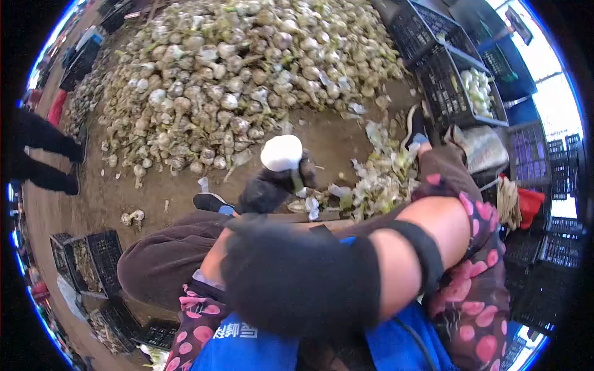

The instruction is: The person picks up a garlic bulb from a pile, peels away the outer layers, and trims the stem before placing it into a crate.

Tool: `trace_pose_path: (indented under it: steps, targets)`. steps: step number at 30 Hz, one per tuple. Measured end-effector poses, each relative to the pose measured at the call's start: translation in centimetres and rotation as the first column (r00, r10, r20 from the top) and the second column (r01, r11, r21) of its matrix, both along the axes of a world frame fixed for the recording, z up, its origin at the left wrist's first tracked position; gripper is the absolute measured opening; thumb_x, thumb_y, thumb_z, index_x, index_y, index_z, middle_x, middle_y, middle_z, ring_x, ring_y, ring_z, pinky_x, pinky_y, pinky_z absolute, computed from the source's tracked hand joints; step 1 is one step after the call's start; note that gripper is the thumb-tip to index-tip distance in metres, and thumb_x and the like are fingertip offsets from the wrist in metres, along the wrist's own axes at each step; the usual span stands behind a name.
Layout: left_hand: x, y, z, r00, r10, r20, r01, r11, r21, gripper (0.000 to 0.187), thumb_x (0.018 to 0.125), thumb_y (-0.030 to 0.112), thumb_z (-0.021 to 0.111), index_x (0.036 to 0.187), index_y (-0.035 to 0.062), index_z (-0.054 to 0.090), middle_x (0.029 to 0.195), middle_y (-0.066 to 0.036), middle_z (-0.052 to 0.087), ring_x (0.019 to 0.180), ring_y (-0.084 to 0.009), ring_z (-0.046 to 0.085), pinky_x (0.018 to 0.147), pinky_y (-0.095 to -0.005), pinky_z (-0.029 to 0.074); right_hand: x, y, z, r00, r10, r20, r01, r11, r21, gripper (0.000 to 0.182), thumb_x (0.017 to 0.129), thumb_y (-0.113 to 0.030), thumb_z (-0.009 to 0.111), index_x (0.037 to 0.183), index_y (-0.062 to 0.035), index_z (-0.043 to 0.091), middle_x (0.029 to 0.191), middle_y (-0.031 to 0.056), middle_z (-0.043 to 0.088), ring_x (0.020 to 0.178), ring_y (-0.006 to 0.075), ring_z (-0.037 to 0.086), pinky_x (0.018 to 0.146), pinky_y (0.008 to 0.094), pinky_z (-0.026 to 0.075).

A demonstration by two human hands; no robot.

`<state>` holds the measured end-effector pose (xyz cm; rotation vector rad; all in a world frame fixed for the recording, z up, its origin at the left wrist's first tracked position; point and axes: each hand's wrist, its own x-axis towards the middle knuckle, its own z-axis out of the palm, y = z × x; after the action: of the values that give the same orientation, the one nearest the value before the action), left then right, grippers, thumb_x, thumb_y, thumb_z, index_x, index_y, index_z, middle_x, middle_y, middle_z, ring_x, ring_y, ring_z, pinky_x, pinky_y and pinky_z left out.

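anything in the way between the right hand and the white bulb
Yes: in this view, the gloved left hand lies between the blurred right hand and the white bulb, which it holds. The bulb's upper part is uncovered. Nothing else visible blocks the way, though depth is hard to judge.

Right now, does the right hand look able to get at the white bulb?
Probably yes: the blurred right hand is near the left hand, which holds the white bulb with its upper side uncovered.
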<state>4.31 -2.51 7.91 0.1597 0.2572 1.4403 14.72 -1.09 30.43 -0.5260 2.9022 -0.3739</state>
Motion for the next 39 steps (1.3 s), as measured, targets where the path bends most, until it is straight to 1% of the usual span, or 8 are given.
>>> trace_pose_path:
  steps: [7, 12, 18, 23, 29, 32, 35, 39]
  targets:
    - [0.0, 1.1, -1.4, 0.586, 0.252, -0.770, -0.355, 0.934, 0.036, 0.038, 0.087, 0.011, 0.054, 0.123, 0.0019, 0.050, 0.108, -0.008, 0.062, 0.093, -0.0178, 0.061, 0.081, -0.0320, 0.050, 5.0, 12.2, -11.1, 0.750, -0.655, 0.090, 0.661, 0.744, -0.096, 0.028, 0.080, -0.028, 0.064, 0.096, -0.0042, 0.062, 0.078, 0.0140, 0.061, 0.074, 0.0325, 0.060, 0.067, 0.0366, 0.049]
    - [2.1, 1.6, -2.2, 0.204, 0.216, -0.955, -0.359, 0.924, 0.132, 0.034, 0.080, 0.004, 0.050, 0.113, 0.0035, 0.052, 0.098, -0.015, 0.061, 0.087, -0.0281, 0.061, 0.076, -0.0358, 0.049, 3.6, 11.3, -19.2, 0.363, -0.912, 0.191, 0.558, 0.049, -0.828, 0.055, 0.080, -0.034, 0.067, 0.120, -0.0012, 0.050, 0.108, 0.0212, 0.059, 0.099, 0.0297, 0.060, 0.083, 0.0374, 0.047]
    - [3.9, 1.2, 0.3, -0.339, -0.011, -0.941, -0.342, 0.933, 0.112, 0.034, 0.077, 0.018, 0.060, 0.107, 0.0045, 0.050, 0.084, -0.017, 0.064, 0.075, -0.0381, 0.062, 0.062, -0.0463, 0.049, 3.1, 9.7, -20.7, 0.461, -0.886, -0.055, 0.660, 0.384, -0.646, 0.049, 0.082, -0.029, 0.063, 0.120, -0.0004, 0.050, 0.113, 0.0227, 0.057, 0.103, 0.0379, 0.056, 0.089, 0.0398, 0.044]
    - [5.3, 1.3, -1.1, -0.449, -0.091, -0.889, -0.344, 0.936, 0.078, 0.035, 0.078, 0.013, 0.058, 0.111, 0.0076, 0.048, 0.081, -0.020, 0.063, 0.075, -0.0418, 0.060, 0.062, -0.0488, 0.048, 3.8, 10.7, -21.9, 0.404, -0.889, 0.215, 0.691, 0.142, -0.709, 0.028, 0.079, -0.018, 0.062, 0.103, -0.0024, 0.060, 0.094, 0.0178, 0.064, 0.087, 0.0353, 0.062, 0.076, 0.0409, 0.049]
    - [5.7, 2.1, 0.1, -0.495, 0.013, -0.869, -0.250, 0.956, 0.156, 0.043, 0.077, 0.018, 0.057, 0.116, 0.0027, 0.046, 0.086, -0.019, 0.062, 0.073, -0.0379, 0.061, 0.062, -0.0474, 0.048, 5.9, 16.3, -26.5, 0.579, -0.811, -0.077, 0.725, 0.556, -0.407, 0.022, 0.081, -0.020, 0.053, 0.091, -0.0037, 0.065, 0.087, 0.0176, 0.065, 0.083, 0.0330, 0.062, 0.071, 0.0392, 0.049]
    - [5.7, 2.3, 0.2, -0.423, 0.011, -0.906, -0.254, 0.958, 0.130, 0.042, 0.076, 0.018, 0.057, 0.115, 0.0063, 0.047, 0.085, -0.018, 0.062, 0.074, -0.0378, 0.061, 0.063, -0.0472, 0.048, 6.7, 15.5, -26.9, 0.016, -0.969, 0.247, 0.622, -0.184, -0.761, 0.024, 0.083, -0.023, 0.054, 0.094, -0.0043, 0.064, 0.090, 0.0183, 0.064, 0.086, 0.0331, 0.061, 0.075, 0.0379, 0.048]
    - [6.0, 2.8, -0.7, -0.468, -0.101, -0.878, -0.278, 0.960, 0.037, 0.041, 0.075, 0.017, 0.058, 0.113, 0.0078, 0.049, 0.086, -0.018, 0.063, 0.078, -0.0375, 0.062, 0.065, -0.0465, 0.049, 6.8, 12.4, -23.2, 0.323, -0.939, -0.117, 0.551, 0.288, -0.783, 0.024, 0.083, -0.025, 0.054, 0.093, -0.0057, 0.064, 0.087, 0.0186, 0.063, 0.085, 0.0339, 0.061, 0.074, 0.0395, 0.048]
    - [6.7, 3.6, -0.7, -0.388, 0.101, -0.916, -0.232, 0.951, 0.203, 0.039, 0.075, 0.015, 0.059, 0.113, 0.0105, 0.052, 0.094, -0.018, 0.063, 0.086, -0.0376, 0.061, 0.069, -0.0449, 0.050, 9.4, 16.6, -26.6, 0.191, -0.981, 0.034, 0.951, 0.177, -0.253, 0.020, 0.077, -0.018, 0.061, 0.093, -0.0061, 0.060, 0.102, 0.0165, 0.060, 0.093, 0.0352, 0.059, 0.079, 0.0423, 0.048]
